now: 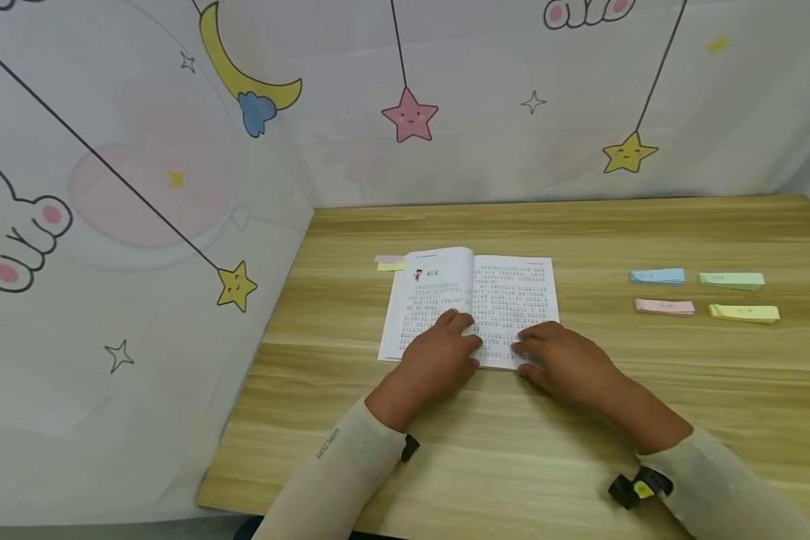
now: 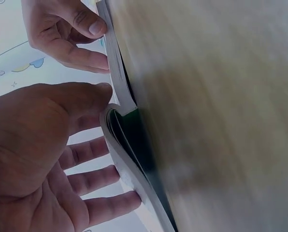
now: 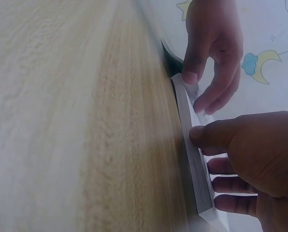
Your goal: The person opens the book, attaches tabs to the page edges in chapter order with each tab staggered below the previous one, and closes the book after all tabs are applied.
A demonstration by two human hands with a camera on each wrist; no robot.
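An open book (image 1: 515, 289) with printed pages lies on the wooden table. My left hand (image 1: 439, 356) rests on the left page close to the spine, its fingers spread. On the lower part of the right page lie the fingertips of my right hand (image 1: 570, 364); its thumb touches the book's bottom edge in the right wrist view. A pink sticky tab (image 1: 388, 259) and a yellow sticky tab (image 1: 391, 266) stick out from the book's upper left edge. From the left wrist view, the left pages (image 2: 134, 181) curve up from a dark green cover (image 2: 139, 133).
Right of the book lie four-cornered strips of sticky notes: blue (image 1: 658, 277), green (image 1: 732, 280), pink (image 1: 664, 307) and yellow (image 1: 744, 313). A white cloth (image 1: 472, 172) printed with stars and a moon stands behind and left of the table (image 1: 513, 457).
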